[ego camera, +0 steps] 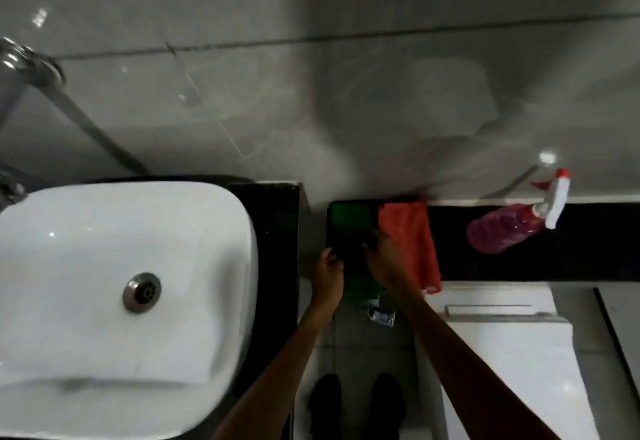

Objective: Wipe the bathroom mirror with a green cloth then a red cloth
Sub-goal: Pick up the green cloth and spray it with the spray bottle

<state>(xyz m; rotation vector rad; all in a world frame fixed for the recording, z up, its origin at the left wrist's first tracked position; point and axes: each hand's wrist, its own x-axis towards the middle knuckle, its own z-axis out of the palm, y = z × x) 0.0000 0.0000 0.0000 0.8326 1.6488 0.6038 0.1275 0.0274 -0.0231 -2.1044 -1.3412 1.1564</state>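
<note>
From my head camera, both my hands are on the green cloth [349,228], which lies flat and dark over the left end of the black ledge [588,249], its lower part hanging off the front edge. My left hand [327,271] pinches its left edge; my right hand [382,259] presses its right side. The red cloth [412,238] drapes just beside it.

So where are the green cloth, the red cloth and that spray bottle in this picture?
green cloth [349,221]: head view, on its upper flat part, above the hands.
red cloth [410,231]: head view, on the middle of the fabric lying on the dark ledge.
spray bottle [498,230]: head view, on its pink body, lying on its side.
</note>
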